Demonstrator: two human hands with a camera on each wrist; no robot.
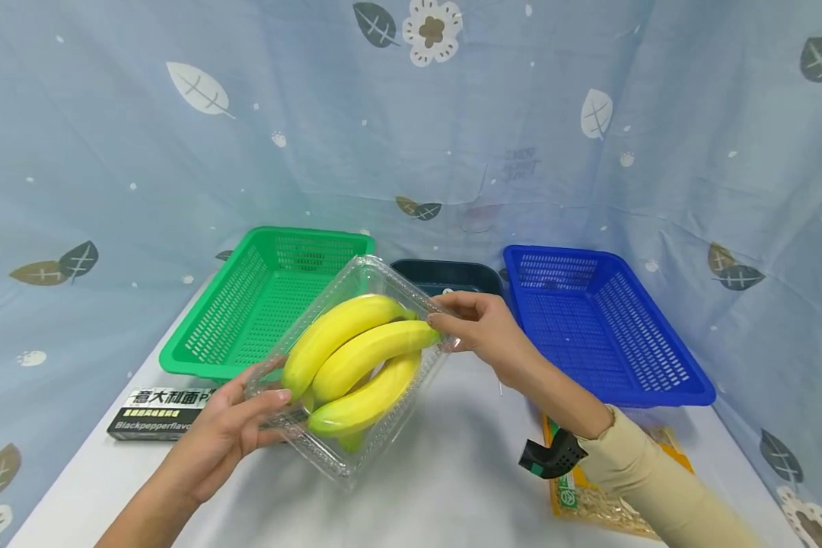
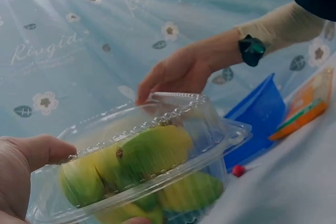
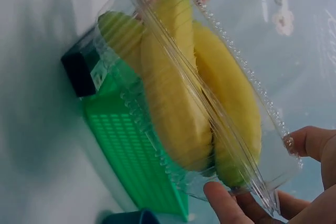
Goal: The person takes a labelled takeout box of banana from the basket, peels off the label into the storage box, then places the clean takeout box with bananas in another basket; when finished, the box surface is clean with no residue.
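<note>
A clear plastic clamshell box (image 1: pixel 383 270) is held up, tilted, above the white table. Several yellow bananas (image 1: pixel 373 354) with greenish tips lie inside it. At the box's lower left corner, my left hand (image 1: pixel 226 434) grips the edge, thumb on top and fingers beneath. My right hand (image 1: pixel 482 331) pinches the opposite edge at the upper right. In the left wrist view the box lid (image 2: pixel 210 114) looks shut over the fruit. Thumb and fingers of the right hand (image 3: pixel 315 182) straddle the box rim in the right wrist view.
Behind the box stand a green basket (image 1: pixel 199 335) at left, a dark tray (image 1: pixel 452 268) and a blue basket (image 1: pixel 575 320) at right. A black pasta box (image 1: pixel 154 426) lies at left. Under the right forearm lies a yellow-orange packet (image 1: pixel 603 502). A patterned curtain (image 1: pixel 356 137) hangs behind.
</note>
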